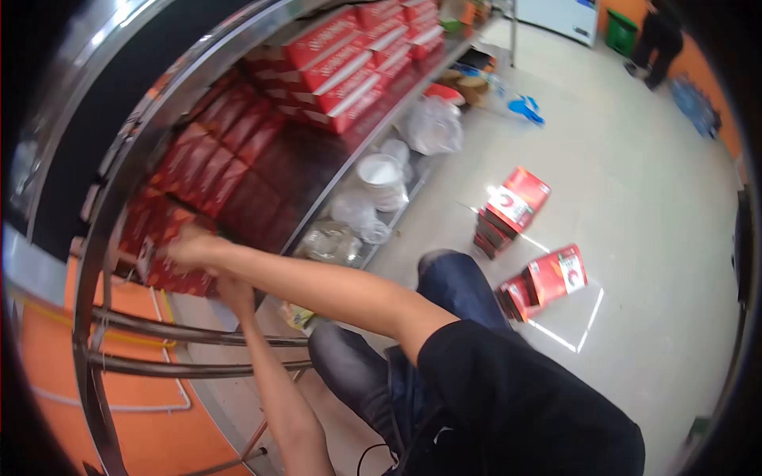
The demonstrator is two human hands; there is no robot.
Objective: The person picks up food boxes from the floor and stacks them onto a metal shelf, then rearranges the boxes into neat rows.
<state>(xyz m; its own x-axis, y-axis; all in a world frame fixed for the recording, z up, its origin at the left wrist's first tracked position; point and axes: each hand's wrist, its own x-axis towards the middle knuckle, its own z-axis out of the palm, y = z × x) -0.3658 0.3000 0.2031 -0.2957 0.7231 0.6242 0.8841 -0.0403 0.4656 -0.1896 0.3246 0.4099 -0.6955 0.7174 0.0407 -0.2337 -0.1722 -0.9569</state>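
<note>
Both arms reach to the near end of a metal shelf. There my right hand lies on a red box beside rows of red boxes. Just below it, my left hand is at the lower edge of the same box. Motion smears the fingers of both hands, so their grip cannot be made out. Farther along the shelf stand stacked red and white boxes.
White bowls and plastic bags fill the lower shelf. Red boxes and further red boxes lie on the floor. A person stands near a green bin. Metal bars run below my hands.
</note>
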